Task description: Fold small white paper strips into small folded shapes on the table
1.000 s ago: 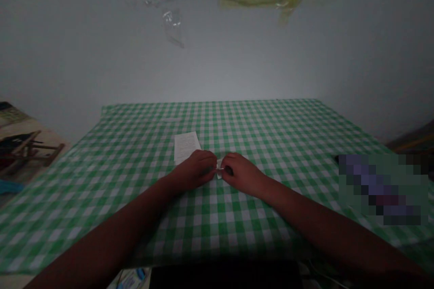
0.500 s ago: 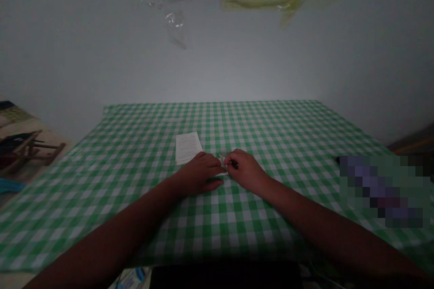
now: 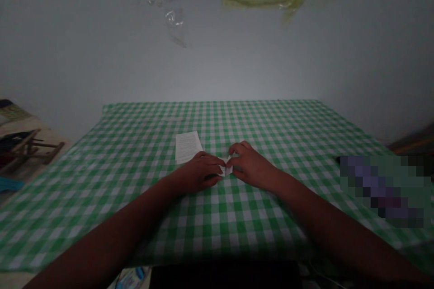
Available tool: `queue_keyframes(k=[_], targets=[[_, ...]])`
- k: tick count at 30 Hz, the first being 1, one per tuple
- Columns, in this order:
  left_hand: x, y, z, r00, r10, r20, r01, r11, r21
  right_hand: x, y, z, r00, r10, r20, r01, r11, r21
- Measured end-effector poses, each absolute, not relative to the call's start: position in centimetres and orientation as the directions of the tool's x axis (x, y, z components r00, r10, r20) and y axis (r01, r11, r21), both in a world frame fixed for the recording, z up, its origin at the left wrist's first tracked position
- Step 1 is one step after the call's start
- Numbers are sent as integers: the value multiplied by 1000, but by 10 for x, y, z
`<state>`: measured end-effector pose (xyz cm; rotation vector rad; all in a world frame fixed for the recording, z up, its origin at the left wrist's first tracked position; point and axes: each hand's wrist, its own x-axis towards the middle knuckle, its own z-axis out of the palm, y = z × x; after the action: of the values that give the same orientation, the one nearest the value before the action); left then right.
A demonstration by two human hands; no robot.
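The green checked tablecloth (image 3: pixel 271 126) lies bare from the hands back to the wall (image 3: pixel 217 67) and out along both flanks, so there is open passage there. A flat printed slip (image 3: pixel 187 146) lies just beyond the left hand (image 3: pixel 198 171), too thin to block anything. The left hand and the right hand (image 3: pixel 252 165) meet at the centre, both pinching a small folded paper (image 3: pixel 226 170), with no gap between them. Their forearms fence off a wedge of cloth. Something unidentifiable (image 3: pixel 383 189) crowds the right edge.
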<state>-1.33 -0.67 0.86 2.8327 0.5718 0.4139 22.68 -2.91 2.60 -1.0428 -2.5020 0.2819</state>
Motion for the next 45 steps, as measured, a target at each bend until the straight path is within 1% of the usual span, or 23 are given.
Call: queue_keyframes(k=[2,4,7,10,14,17,21,23,25,30,34,39,45], targets=[[-14,-6,10,885,410,223,345,-896,280,229,-29,27,-670,682,293,604,730,-321],[-13,-6,9,883,418,215,352,-891,288,230,-28,28,-717,650,254,568,755,-329],[-13,-4,7,878,431,209,363,-884,296,231,-27,27,-765,613,197,520,768,-374],[-12,-2,3,877,423,228,353,-889,291,231,-26,27,-793,582,181,467,772,-432],[-11,-2,-4,853,447,269,376,-884,278,230,-24,26,-816,550,180,423,779,-462],[-9,-4,-4,825,503,257,431,-854,290,229,-23,21,-780,591,205,444,754,-484],[-5,-9,-1,772,596,219,523,-792,314,224,-20,10,-669,706,231,548,679,-488],[-5,-10,1,745,632,212,558,-766,320,221,-20,4,-607,757,242,607,638,-474],[-5,-12,2,722,658,216,584,-746,321,218,-19,-1,-575,776,258,645,624,-441],[-6,-13,3,692,685,228,603,-722,339,213,-17,-8,-533,778,334,671,629,-392],[-6,-9,0,651,723,229,642,-686,341,210,-16,-9,-552,759,345,669,650,-360],[-8,-5,-7,636,735,234,655,-675,339,212,-19,-4,-621,721,308,645,693,-322],[-12,-3,-11,607,752,255,663,-657,359,215,-30,5,-638,737,223,705,676,-216]])
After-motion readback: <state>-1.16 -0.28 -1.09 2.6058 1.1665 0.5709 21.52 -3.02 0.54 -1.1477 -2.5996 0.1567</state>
